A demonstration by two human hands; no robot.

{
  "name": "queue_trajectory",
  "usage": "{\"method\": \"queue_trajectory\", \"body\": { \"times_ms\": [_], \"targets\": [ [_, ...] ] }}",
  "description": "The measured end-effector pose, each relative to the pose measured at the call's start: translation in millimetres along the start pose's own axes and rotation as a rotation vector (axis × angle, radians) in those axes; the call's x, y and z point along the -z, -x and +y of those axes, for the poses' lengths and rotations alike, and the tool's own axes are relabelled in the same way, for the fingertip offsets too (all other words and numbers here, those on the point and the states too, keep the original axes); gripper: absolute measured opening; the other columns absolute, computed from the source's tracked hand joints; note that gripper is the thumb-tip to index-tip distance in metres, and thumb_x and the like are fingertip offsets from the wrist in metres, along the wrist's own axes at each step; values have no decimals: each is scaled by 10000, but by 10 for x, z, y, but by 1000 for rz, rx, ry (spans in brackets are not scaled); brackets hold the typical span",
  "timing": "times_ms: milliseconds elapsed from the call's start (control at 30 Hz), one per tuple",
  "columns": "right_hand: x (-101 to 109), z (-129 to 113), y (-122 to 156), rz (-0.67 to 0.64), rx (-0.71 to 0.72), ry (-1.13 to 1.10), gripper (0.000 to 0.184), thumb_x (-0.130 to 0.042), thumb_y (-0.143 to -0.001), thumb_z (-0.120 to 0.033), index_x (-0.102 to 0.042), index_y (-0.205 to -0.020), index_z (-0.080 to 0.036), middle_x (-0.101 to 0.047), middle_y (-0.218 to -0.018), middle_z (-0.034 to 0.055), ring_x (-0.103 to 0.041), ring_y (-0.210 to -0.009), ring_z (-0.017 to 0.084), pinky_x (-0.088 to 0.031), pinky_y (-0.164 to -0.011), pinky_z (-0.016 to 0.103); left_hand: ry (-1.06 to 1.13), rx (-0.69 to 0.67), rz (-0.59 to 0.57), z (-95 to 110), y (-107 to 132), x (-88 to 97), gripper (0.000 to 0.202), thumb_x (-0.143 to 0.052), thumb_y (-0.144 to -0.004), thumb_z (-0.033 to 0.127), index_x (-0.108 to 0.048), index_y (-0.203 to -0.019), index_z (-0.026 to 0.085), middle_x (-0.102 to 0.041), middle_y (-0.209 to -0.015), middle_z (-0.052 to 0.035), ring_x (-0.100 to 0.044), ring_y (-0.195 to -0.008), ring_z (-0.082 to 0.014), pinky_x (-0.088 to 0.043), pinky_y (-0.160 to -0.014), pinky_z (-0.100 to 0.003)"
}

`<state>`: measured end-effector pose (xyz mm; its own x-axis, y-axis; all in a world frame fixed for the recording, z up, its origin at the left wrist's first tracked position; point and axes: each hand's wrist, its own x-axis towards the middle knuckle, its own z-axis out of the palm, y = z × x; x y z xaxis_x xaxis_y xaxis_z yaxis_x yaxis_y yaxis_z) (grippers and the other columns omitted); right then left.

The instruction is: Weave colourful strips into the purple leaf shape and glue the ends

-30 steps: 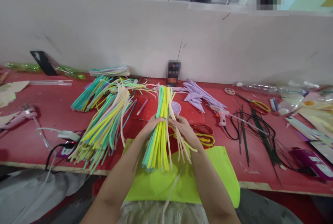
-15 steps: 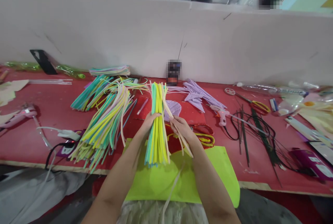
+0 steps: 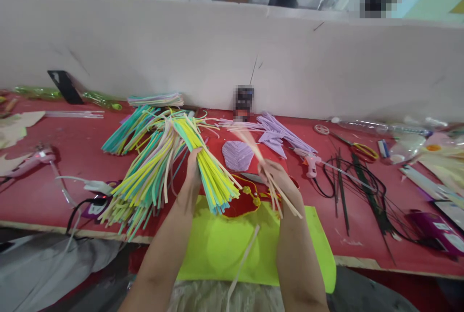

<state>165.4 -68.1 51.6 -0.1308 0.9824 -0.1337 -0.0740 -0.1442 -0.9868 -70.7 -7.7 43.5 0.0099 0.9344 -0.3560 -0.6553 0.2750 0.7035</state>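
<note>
My left hand (image 3: 195, 164) is closed round a thick bundle of yellow, green and cream pipe cleaners (image 3: 212, 172), which slants down to the right. A few cream pipe cleaners (image 3: 266, 164) are in my right hand (image 3: 279, 177), fingers closed round them. Between the hands, a lilac leaf-shaped piece (image 3: 237, 155) lies on the red table (image 3: 300, 234). Left of the bundle rests a large pile of pastel pipe cleaners (image 3: 145, 177). Below my hands is a lime-green sheet (image 3: 232, 249) with a single pale strip (image 3: 244, 256) across it.
Lilac pipe cleaners (image 3: 286, 131) lie at the back, near a pink glue gun (image 3: 311, 163). Yellow-handled scissors (image 3: 364, 151) and dark stems (image 3: 340, 196) sit to the right. Another glue gun (image 3: 32, 161) and a white plug (image 3: 97, 186) lie left. A white partition (image 3: 181, 46) stands behind.
My left hand has moved left with the bundle, which has tilted from upright. My right hand has drawn the cream pipe cleaners away to the right, uncovering the lilac leaf shape.
</note>
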Motion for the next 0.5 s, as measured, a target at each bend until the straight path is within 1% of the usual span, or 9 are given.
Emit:
{"method": "queue_trajectory", "body": {
  "times_ms": [67,100,133,167,233,300,367,433,500],
  "targets": [
    [18,-11,-41,242,129,-94,310,-541,-772,-499,-493,-698,-202,-375,-444,-69,-312,-354,56,-223,-353,206,-43,-39,-26,-9,15,-18,269,-593,-606,340,-559,-779,137,-526,-510,39,-499,-427,-100,-417,-462,-224],
    [22,-16,-60,332,166,-129,303,-537,-771,-499,-490,-706,-207,-370,-445,-71,-312,-355,58,-226,-355,207,-67,-49,-40,-16,25,-30,270,-596,-606,335,-566,-781,132,-527,-511,37,-493,-424,-96,-407,-454,-219],
    [28,-21,-79,389,177,-140,303,-537,-767,-503,-490,-712,-210,-367,-440,-72,-314,-353,62,-229,-354,208,-83,-41,-45,-24,35,-41,269,-600,-604,335,-570,-774,129,-522,-506,38,-486,-418,-92,-398,-445,-216],
    [38,-25,-95,419,167,-118,310,-538,-759,-513,-493,-713,-210,-370,-431,-72,-316,-348,66,-231,-352,210,-95,-26,-46,-31,44,-50,269,-603,-601,339,-572,-764,128,-515,-497,39,-477,-410,-90,-388,-437,-214],
    [82,-33,-125,419,110,21,340,-522,-753,-547,-509,-721,-209,-392,-415,-68,-339,-337,81,-252,-353,217,-115,11,-55,-46,52,-60,277,-602,-594,349,-577,-756,126,-508,-487,39,-471,-402,-94,-379,-427,-220],
    [158,-42,-158,380,59,293,370,-473,-775,-567,-525,-724,-205,-442,-422,-53,-397,-351,101,-305,-385,228,-142,43,-74,-61,51,-59,291,-596,-590,357,-587,-759,121,-514,-485,33,-474,-402,-101,-375,-423,-227],
    [249,-50,-194,326,28,667,382,-415,-818,-545,-542,-719,-199,-520,-476,-22,-485,-423,123,-362,-461,237,-177,43,-88,-78,51,-58,291,-590,-592,362,-595,-752,118,-514,-481,30,-469,-402,-102,-369,-419,-229],
    [333,-56,-227,284,-20,1051,379,-367,-863,-488,-565,-733,-192,-600,-582,21,-559,-543,143,-386,-543,243,-207,20,-87,-97,64,-63,265,-594,-590,354,-591,-723,125,-500,-468,37,-455,-396,-96,-361,-420,-227],
    [398,-64,-254,231,-105,1352,380,-342,-886,-450,-594,-782,-186,-652,-714,71,-603,-663,170,-391,-593,252,-228,30,-95,-113,90,-76,236,-595,-587,351,-576,-681,135,-493,-462,38,-455,-399,-95,-364,-430,-228]
  ]
}}
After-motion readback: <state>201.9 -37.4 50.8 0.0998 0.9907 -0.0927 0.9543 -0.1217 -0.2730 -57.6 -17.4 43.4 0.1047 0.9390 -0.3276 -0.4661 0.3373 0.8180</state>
